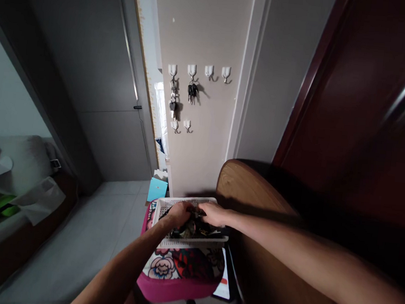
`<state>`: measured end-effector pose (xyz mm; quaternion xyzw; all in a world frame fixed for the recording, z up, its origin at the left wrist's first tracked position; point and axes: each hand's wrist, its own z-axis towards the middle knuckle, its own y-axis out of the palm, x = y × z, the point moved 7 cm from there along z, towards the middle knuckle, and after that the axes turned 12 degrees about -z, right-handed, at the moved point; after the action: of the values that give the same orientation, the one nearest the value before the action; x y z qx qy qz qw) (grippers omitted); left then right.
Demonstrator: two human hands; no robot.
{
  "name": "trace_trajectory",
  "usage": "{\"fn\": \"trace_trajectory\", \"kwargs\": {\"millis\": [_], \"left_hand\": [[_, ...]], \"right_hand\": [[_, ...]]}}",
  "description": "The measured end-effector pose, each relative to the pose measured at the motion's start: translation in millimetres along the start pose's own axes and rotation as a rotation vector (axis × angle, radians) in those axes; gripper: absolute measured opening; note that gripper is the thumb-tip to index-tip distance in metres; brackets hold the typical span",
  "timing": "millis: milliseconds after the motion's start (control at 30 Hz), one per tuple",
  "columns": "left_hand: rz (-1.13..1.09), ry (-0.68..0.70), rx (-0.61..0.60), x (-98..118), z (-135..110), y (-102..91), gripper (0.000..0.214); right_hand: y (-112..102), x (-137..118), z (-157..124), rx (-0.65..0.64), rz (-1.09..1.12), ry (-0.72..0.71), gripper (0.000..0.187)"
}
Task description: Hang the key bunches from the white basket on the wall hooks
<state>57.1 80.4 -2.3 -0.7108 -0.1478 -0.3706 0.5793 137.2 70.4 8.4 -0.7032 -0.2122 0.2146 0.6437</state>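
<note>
Both hands reach into a white plastic basket [194, 242] with slotted sides. A dark jumble of small items [190, 230] lies inside, some with a metallic glint; their kind is hard to make out. My left hand [180, 214] is over the left half of the basket, its fingers curled among the items. From the right, my right hand [213, 214] comes in with its fingers closed near the basket's middle, a small dark piece at the fingertips. The two hands' fingertips are close together. What either hand grips is too small and dark to name.
Under the basket is a pink stool with a flowered top [162, 267]. On the wall, white hooks [191, 70] carry key bunches [192, 92]. A wooden board [242, 184] stands at the right, and a blue box [158, 189] behind. A sofa [26, 154] is at the left.
</note>
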Motion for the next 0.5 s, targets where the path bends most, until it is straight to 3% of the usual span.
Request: {"fn": "trace_trajectory", "kwargs": {"millis": [100, 267, 400, 500], "left_hand": [[-0.051, -0.076, 0.079, -4, 3, 1.2, 0.029], [-0.205, -0.168, 0.158, -8, 7, 7.3, 0.03], [-0.184, -0.143, 0.143, -10, 8, 6.6, 0.033], [-0.185, -0.114, 0.059, -11, 8, 9.6, 0.035]], "right_hand": [[-5, 0, 0, 0.037, 0.019, 0.013, 0.025], [-1, 3, 4, -0.036, 0.202, 0.136, 0.024], [-6, 2, 5, -0.017, 0.392, 0.182, 0.024], [-12, -2, 6, 0.009, 0.544, 0.16, 0.024]]}}
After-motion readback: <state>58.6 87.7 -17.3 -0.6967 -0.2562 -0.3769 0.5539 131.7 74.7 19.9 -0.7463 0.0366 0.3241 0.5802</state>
